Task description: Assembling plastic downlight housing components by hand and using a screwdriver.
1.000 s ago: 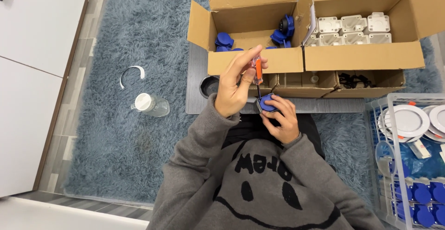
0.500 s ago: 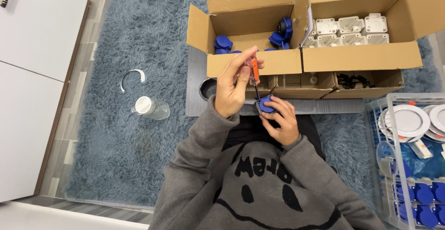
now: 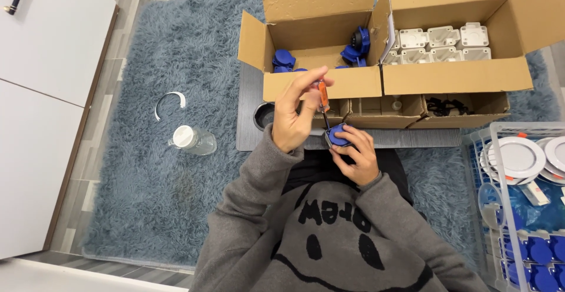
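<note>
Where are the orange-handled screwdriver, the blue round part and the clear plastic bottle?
orange-handled screwdriver (image 3: 322,95), head view, on the orange handle.
blue round part (image 3: 339,134), head view, on its blue top face.
clear plastic bottle (image 3: 197,141), head view, on its clear body.

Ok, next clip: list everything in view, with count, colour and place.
Orange-handled screwdriver: one, in left hand, tip on blue part.
Round blue plastic part: one, in right hand.
Open cardboard boxes: two large, brown, on the blue shaggy rug; one holds blue parts, the other white plastic housings.
Low cardboard trays: brown, in front of the boxes.
Clear plastic bottle with white cap: one, lying on rug.
White wire rack: one, right; white round discs, blue parts.
White cabinet: left.
Left hand, right hand: grey sweatshirt sleeves.
</note>
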